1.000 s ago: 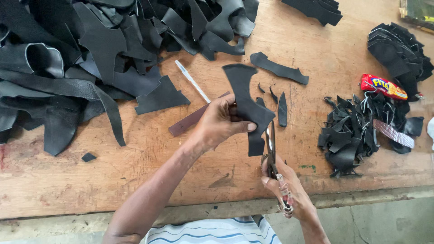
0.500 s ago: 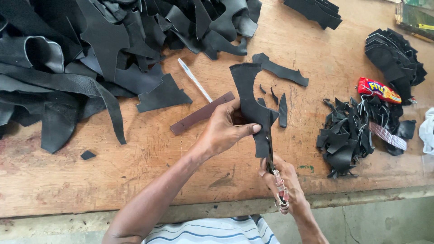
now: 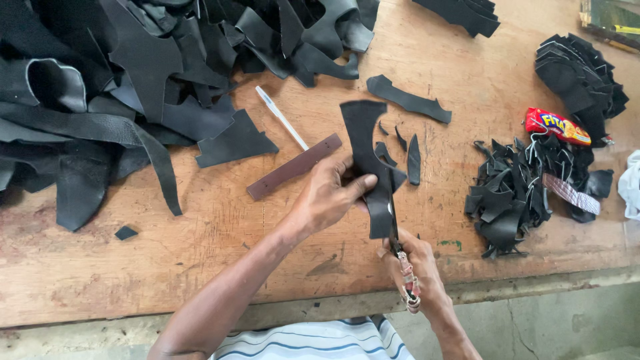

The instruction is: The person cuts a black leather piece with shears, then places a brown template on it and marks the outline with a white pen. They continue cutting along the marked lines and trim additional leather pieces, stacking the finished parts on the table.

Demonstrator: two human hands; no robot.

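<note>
Two hands busy | left hand (image 3: 327,197) pinches black leather piece (image 3: 368,143) | right hand (image 3: 417,270) grips scissors (image 3: 395,223) | red snack packet (image 3: 557,127) right

Bare table (image 3: 220,260) lies open near left; the leather heap (image 3: 120,87) blocks far left, the scrap pile (image 3: 520,193) crowds right.

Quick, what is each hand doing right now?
Left hand: closed on the black leather piece.
Right hand: closed on the scissors, cutting it.

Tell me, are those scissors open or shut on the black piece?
Open: the scissors' blades straddle the black leather piece's edge, right hand working them.
</note>
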